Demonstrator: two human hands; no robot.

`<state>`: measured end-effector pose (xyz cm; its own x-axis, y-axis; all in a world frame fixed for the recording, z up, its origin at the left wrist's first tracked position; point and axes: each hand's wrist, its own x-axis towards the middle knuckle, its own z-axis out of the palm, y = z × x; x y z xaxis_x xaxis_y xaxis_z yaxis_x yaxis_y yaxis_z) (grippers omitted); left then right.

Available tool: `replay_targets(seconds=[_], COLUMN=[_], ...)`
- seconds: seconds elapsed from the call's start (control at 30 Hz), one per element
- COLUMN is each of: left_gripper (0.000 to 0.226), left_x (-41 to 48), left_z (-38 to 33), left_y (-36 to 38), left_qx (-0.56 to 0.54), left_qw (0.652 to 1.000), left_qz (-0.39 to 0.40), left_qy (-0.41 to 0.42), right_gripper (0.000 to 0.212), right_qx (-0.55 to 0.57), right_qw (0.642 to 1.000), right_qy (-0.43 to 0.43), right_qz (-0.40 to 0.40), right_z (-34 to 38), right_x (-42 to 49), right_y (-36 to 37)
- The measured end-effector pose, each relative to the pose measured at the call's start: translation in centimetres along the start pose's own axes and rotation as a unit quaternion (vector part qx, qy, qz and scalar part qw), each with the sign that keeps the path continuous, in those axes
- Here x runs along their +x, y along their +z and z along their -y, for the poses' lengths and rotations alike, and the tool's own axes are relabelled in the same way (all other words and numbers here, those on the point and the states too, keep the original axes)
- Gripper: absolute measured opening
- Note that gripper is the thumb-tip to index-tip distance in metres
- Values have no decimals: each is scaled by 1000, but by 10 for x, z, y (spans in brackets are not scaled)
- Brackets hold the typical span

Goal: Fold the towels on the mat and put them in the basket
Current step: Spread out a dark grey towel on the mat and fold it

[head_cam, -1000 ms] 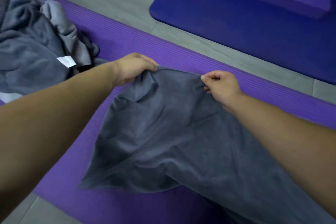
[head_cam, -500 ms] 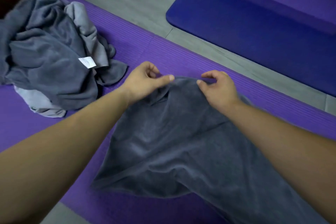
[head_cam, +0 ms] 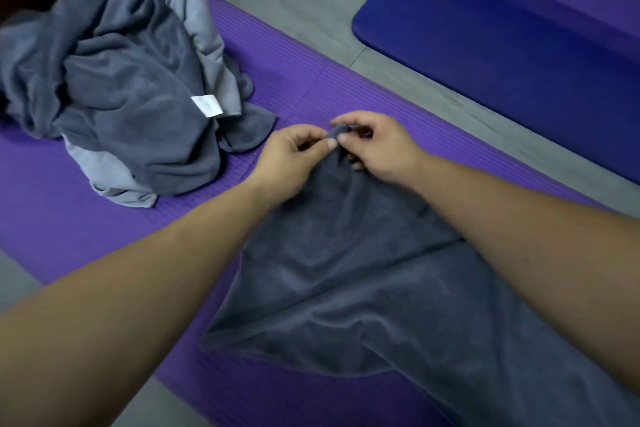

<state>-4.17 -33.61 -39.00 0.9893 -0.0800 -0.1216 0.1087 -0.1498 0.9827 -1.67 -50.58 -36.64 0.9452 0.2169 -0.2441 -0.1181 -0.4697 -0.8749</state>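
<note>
- While both hands meet at one bunched corner, the head view shows the left hand (head_cam: pixel 291 156) and right hand (head_cam: pixel 379 149) each with its grip pinched closed on the dark grey towel (head_cam: pixel 346 270).
- That towel lies spread on the purple mat (head_cam: pixel 69 218), running from the hands toward 5 o'clock.
- I judge the step to be finding a corner before the first fold. The next move calls for squaring the far edge.
- At 10 o'clock a towel pile (head_cam: pixel 121 80) carries a white label (head_cam: pixel 207 106), which is unreadable.
</note>
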Motion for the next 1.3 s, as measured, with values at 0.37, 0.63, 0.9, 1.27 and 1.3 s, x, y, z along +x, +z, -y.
replay_targets(seconds=[0.37, 0.63, 0.9, 1.27, 1.3], left_gripper=[34, 33, 47, 36, 37], left_x=[-35, -91, -136, -167, -167], left_z=[26, 34, 17, 35, 36], left_y=[-43, -71, -84, -110, -114], left_qx=[164, 228, 282, 293, 306], left_qw=[969, 942, 919, 912, 906], left_qz=[-113, -165, -46, -158, -153], left_qy=[-146, -180, -271, -242, -251], right_gripper=[10, 25, 50, 72, 75], right_qx=[43, 5, -214, -446, -464], right_qw=[988, 986, 974, 891, 881], right_qy=[84, 97, -69, -50, -47], right_qz=[-123, -135, -28, 72, 78], right_z=[10, 9, 14, -43, -46], right_x=[54, 75, 14, -102, -108], right_y=[22, 53, 53, 61, 60])
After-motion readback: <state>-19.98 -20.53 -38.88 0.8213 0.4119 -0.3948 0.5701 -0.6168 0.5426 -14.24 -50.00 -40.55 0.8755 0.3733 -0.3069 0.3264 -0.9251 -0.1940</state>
